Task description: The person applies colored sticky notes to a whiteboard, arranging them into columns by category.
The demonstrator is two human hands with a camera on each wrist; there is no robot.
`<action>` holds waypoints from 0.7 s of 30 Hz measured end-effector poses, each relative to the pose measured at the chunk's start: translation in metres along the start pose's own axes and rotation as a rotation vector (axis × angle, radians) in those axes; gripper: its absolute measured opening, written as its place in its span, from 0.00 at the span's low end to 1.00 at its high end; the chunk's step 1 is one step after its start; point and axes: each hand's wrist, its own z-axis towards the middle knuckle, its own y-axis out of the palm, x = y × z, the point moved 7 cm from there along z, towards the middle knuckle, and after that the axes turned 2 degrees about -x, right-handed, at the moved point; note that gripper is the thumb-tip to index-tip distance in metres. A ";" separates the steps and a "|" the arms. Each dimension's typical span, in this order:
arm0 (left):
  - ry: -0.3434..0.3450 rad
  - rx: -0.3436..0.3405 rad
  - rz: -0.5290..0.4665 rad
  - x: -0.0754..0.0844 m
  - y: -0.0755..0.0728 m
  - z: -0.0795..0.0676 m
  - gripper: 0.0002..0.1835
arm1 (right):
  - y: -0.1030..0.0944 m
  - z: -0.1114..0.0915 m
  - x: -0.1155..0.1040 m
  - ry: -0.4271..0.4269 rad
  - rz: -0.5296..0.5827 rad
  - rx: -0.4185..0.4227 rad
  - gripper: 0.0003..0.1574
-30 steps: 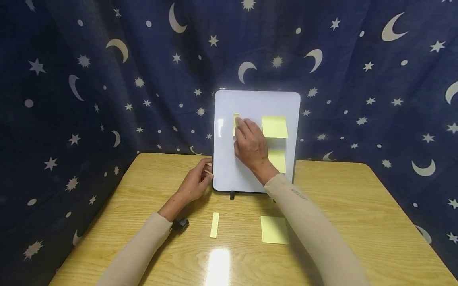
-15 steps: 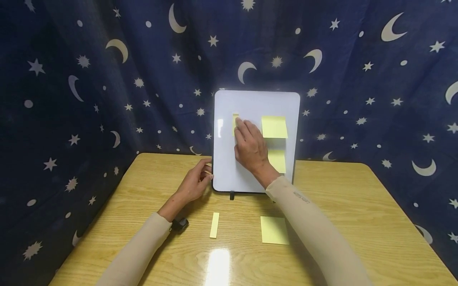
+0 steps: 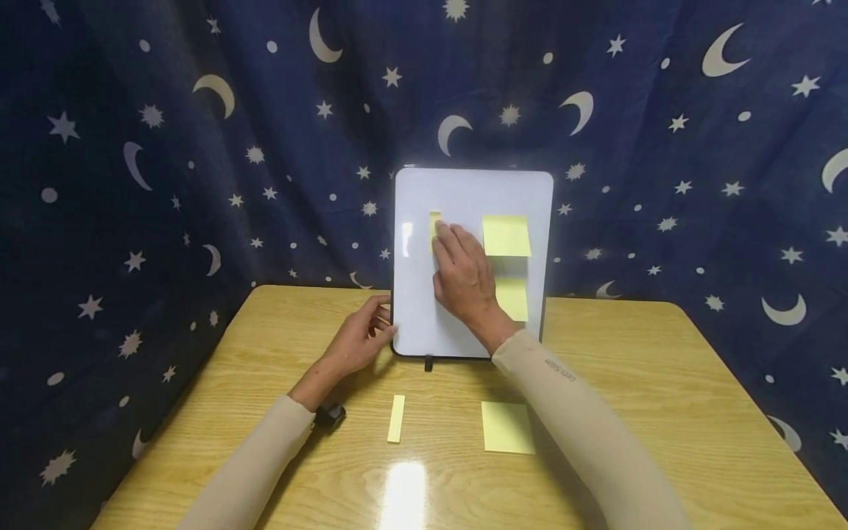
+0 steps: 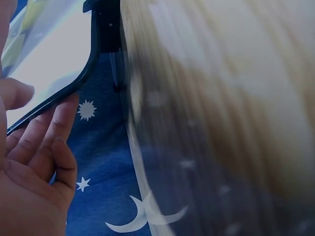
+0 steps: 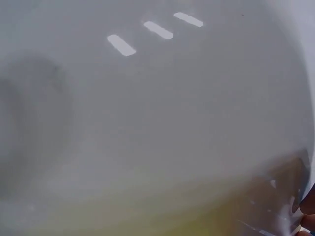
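Note:
A small whiteboard (image 3: 414,294) with a dark frame stands tilted back on the table. My left hand (image 3: 356,340) holds its left edge; in the left wrist view the thumb (image 4: 18,94) is in front and the fingers (image 4: 42,130) lie behind the frame. High on the board's left half, my right hand (image 3: 466,276) presses its fingertips on a narrow yellow sticky note (image 3: 434,218), partly covering it. Two square yellow sticky notes, an upper one (image 3: 506,235) and a lower one (image 3: 513,298), are stuck on the right half; the wrist partly hides the lower.
On the wooden table (image 3: 298,456) in front of the board lie a narrow sticky note pad (image 3: 396,419) and a square one (image 3: 506,427), beside the right sleeve. A dark blue curtain (image 3: 278,147) with moons and stars hangs behind and at the sides.
The right hand has shifted very slightly down along the narrow note. The left hand stays at the board's edge, and the whole head view has drifted a little.

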 end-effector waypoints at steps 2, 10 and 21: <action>-0.001 0.002 -0.001 0.000 0.000 0.000 0.27 | 0.000 -0.001 0.000 0.001 -0.002 -0.008 0.26; -0.005 0.033 0.084 0.002 -0.006 0.002 0.27 | 0.001 -0.003 0.001 -0.006 -0.015 -0.032 0.29; 0.065 0.171 0.130 0.017 -0.028 0.011 0.30 | 0.001 -0.004 0.001 -0.004 -0.011 -0.044 0.30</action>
